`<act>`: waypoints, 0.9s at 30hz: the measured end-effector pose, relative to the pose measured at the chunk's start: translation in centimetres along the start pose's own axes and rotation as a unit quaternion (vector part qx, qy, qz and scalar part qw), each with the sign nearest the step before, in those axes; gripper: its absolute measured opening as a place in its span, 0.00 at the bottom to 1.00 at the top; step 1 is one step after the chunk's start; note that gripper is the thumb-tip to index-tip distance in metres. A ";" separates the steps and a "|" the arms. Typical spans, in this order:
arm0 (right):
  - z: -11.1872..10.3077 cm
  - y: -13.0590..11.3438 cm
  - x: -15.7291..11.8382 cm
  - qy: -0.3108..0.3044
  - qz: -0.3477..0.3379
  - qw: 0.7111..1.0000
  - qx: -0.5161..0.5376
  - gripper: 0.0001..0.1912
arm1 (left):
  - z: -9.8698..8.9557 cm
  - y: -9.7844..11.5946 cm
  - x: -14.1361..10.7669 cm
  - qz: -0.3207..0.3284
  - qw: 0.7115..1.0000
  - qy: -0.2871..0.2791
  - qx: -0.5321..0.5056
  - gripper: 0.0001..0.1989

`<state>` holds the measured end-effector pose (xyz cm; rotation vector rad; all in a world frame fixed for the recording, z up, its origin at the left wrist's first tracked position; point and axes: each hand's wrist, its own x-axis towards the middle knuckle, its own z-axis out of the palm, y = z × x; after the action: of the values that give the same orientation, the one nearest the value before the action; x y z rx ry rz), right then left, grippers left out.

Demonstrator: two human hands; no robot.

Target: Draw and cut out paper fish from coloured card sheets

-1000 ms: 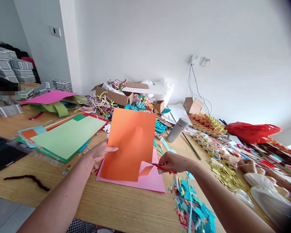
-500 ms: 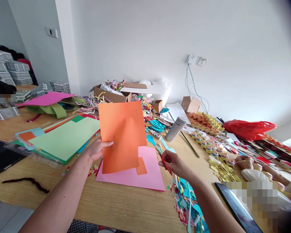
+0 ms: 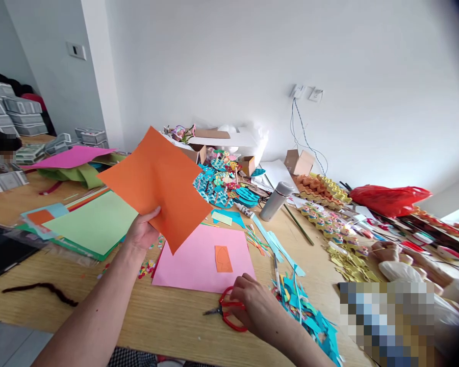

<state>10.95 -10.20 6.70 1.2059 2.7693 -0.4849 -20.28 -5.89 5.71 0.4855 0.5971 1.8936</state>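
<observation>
My left hand (image 3: 142, 230) pinches the lower edge of an orange paper sheet (image 3: 158, 178) between thumb and fingers and holds it tilted in the air. My right hand (image 3: 254, 300) has its fingers around the red handles of a pair of scissors (image 3: 226, 311), low over the front of the table, blades pointing left. Whether the scissors rest on the wood I cannot tell. Just beyond lies a pink paper sheet (image 3: 195, 265), with a small orange paper piece (image 3: 224, 259) on it that bears a drawn outline.
Blue paper scraps (image 3: 309, 316) lie right of my right hand. A stack with a pale green sheet (image 3: 92, 224) is at left. A grey bottle (image 3: 276, 202) stands behind. Another person's hand (image 3: 386, 252) is at far right, near a red plastic bag (image 3: 390, 199).
The orange sheet has risen, moved left and turned so a corner points up. My right hand has brought the scissors down and toward me, left of where they were. The small orange piece is uncovered.
</observation>
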 end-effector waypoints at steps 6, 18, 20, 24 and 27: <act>0.2 0.6 4.1 0.112 0.194 0.975 0.006 0.16 | -0.1 0.7 0.2 -0.002 0.996 0.018 -0.082 0.21; 1.3 1.3 6.6 0.094 0.234 0.967 -0.014 0.19 | 0.3 0.7 0.0 0.011 0.995 -0.001 -0.099 0.22; 1.2 1.5 6.6 0.085 0.234 0.969 -0.003 0.18 | 0.2 0.6 0.1 0.011 0.996 -0.005 -0.094 0.22; 1.0 1.4 6.7 0.077 0.239 0.968 0.008 0.17 | 0.0 0.4 0.2 0.004 0.997 -0.007 -0.077 0.22; 0.9 1.3 6.8 0.079 0.242 0.967 0.009 0.17 | 0.0 0.2 0.1 0.008 0.998 -0.008 -0.066 0.23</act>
<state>7.21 -4.95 4.15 1.9201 2.4487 -0.3769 -20.51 -5.88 5.85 0.4213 0.4560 1.9283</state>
